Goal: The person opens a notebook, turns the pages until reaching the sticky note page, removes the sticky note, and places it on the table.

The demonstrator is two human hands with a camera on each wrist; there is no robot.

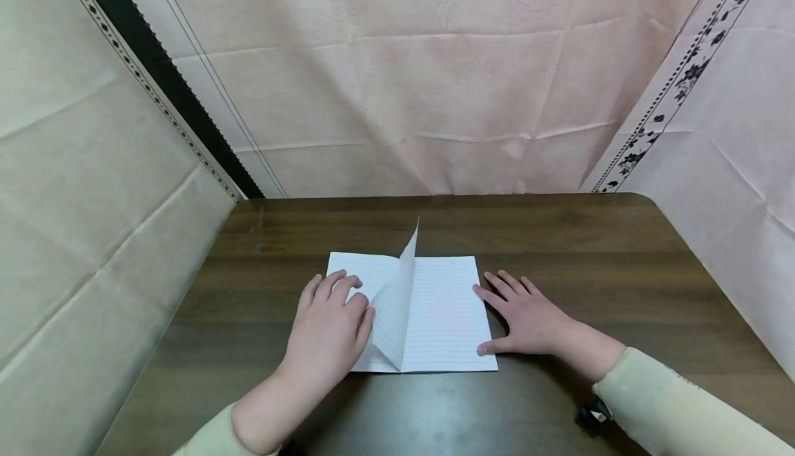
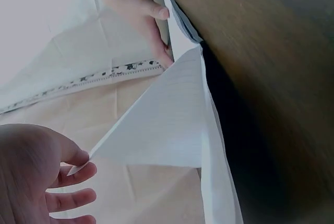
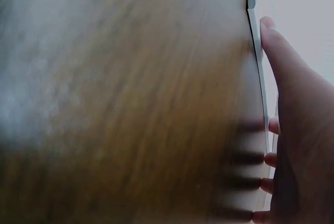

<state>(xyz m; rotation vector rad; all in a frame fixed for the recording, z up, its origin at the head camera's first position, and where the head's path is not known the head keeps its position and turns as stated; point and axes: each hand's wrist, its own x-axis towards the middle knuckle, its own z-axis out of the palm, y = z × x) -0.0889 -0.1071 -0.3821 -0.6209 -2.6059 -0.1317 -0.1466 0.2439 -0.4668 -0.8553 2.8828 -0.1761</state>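
An open notebook (image 1: 444, 318) with lined white pages lies on the table. One page (image 1: 397, 297) stands partly lifted and curves over toward the left side. My left hand (image 1: 329, 321) is above the left half; in the left wrist view, the thumb and forefinger of the left hand (image 2: 47, 172) pinch the corner of that lifted page (image 2: 162, 119). At the notebook's right edge, my right hand (image 1: 531, 314) is spread, its thumb and forefinger touching the margin while the other fingers lie beyond it. The right wrist view shows the right hand (image 3: 302, 130) along the notebook's edge (image 3: 258, 46).
The brown wooden table (image 1: 279, 235) has rounded far corners. Pale cloth curtains (image 1: 404, 97) hang behind it and at both sides. A dark device (image 1: 593, 416) sits at the right wrist, below the light green sleeve (image 1: 658, 394).
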